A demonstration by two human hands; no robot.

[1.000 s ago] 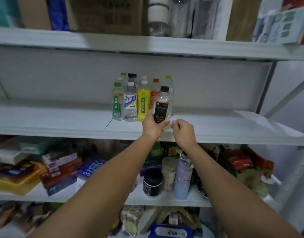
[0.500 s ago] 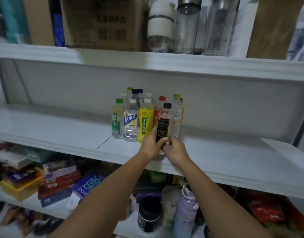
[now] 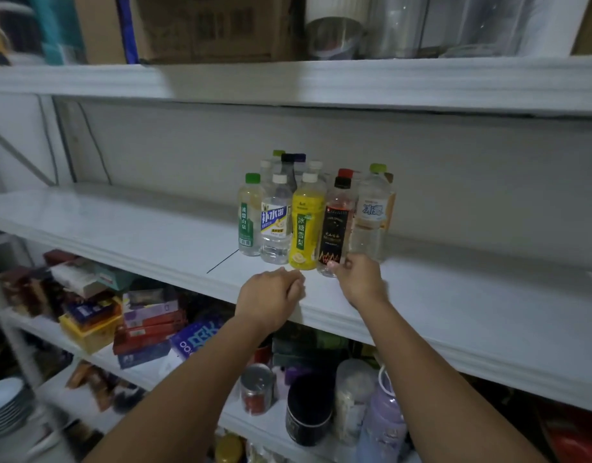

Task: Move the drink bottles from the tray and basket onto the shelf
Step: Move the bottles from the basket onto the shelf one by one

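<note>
black-label bottle (image 3: pixel 333 233) now free of left hand (image 3: pixel 271 297)

Five drink bottles stand in the near row on the middle shelf (image 3: pixel 121 222): one green-capped bottle (image 3: pixel 250 217), one blue-labelled bottle (image 3: pixel 276 227), one yellow bottle (image 3: pixel 306 228), one black-labelled bottle (image 3: pixel 335 230) and one clear bottle (image 3: pixel 371 218). Behind them perhaps seven more show, though the crowding makes that count unsure: two white caps, one green, one black, one purple, one red, and one orange bottle (image 3: pixel 391 202) at the far right. Two hands reach in: one left hand (image 3: pixel 271 295), one right hand (image 3: pixel 360 279). Three shelf boards show. Lower down stand one red can (image 3: pixel 256 389), one black jar (image 3: pixel 308 412) and one lilac flask (image 3: pixel 381 426). One cardboard box (image 3: pixel 214 28) sits on top.
</note>
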